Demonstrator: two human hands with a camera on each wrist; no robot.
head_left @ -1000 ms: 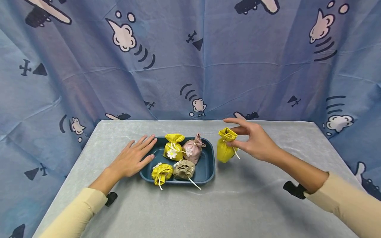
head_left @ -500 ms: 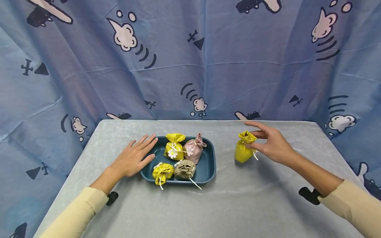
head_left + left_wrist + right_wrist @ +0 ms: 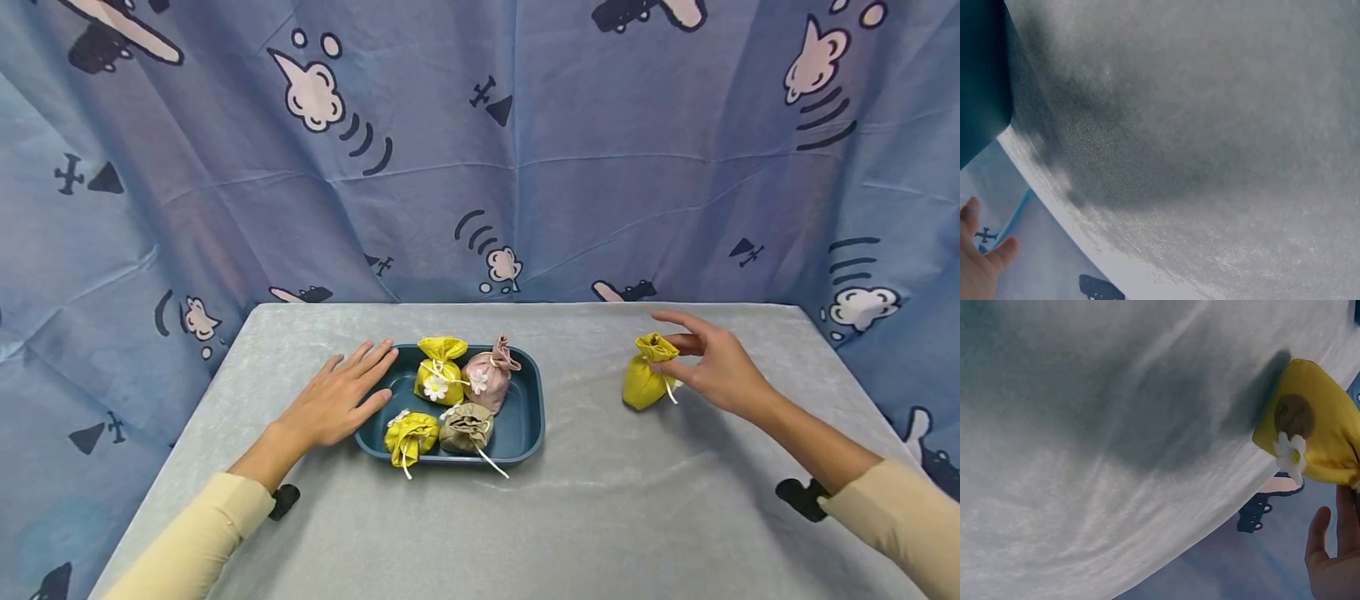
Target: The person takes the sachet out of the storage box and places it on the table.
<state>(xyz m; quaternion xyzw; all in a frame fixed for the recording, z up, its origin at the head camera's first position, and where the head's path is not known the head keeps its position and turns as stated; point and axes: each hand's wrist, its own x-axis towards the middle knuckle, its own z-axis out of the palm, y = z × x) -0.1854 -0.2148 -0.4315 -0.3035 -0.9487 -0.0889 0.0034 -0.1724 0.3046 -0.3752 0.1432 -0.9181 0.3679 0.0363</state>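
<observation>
My right hand [image 3: 716, 367] pinches a yellow drawstring pouch [image 3: 643, 382] at its gathered neck, at the right of the table. In the right wrist view this pouch [image 3: 1313, 425] shows a white flower and a round brown label, its base close to the cloth. My left hand [image 3: 337, 392] lies with fingers straight at the left rim of a dark blue tray [image 3: 525, 433]. In the tray sit a yellow pouch with a daisy [image 3: 437, 379], a pink pouch [image 3: 487, 383], another yellow pouch [image 3: 408, 437] and a brown-grey pouch [image 3: 467, 427].
A pale grey cloth [image 3: 570, 517] covers the table. Behind its far edge hangs a blue patterned curtain [image 3: 585, 208]. In the left wrist view the tray's corner [image 3: 985, 81] stands on the cloth at the upper left.
My right hand has carried the yellow pouch to the right, away from the tray's side. The left hand and the pouches in the tray have stayed in place.
</observation>
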